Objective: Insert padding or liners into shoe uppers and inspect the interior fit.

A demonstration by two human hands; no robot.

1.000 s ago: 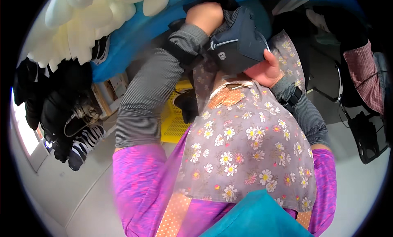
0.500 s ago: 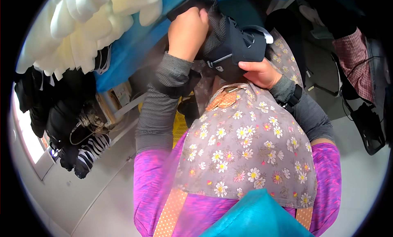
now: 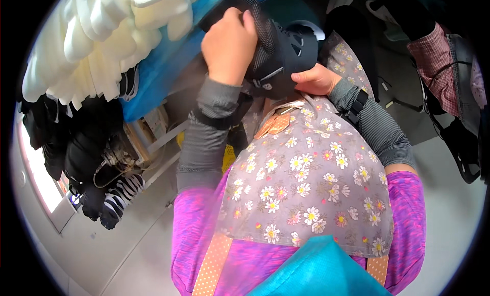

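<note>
White pieces (image 3: 104, 35) on blue covering (image 3: 158, 76)

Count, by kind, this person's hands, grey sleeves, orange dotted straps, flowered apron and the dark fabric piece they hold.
Hands: 2 (left hand, right hand)
Grey sleeves: 2
Orange dotted straps: 2
Flowered apron: 1
Dark fabric piece: 1, held in both hands
Total: 8

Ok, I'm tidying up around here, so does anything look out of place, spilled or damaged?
No spill or obvious damage shows. The dark fabric item in the left hand and right hand looks intact where visible. Only the white rounded pieces at upper left look untidy, their ends jutting out unevenly.
</note>
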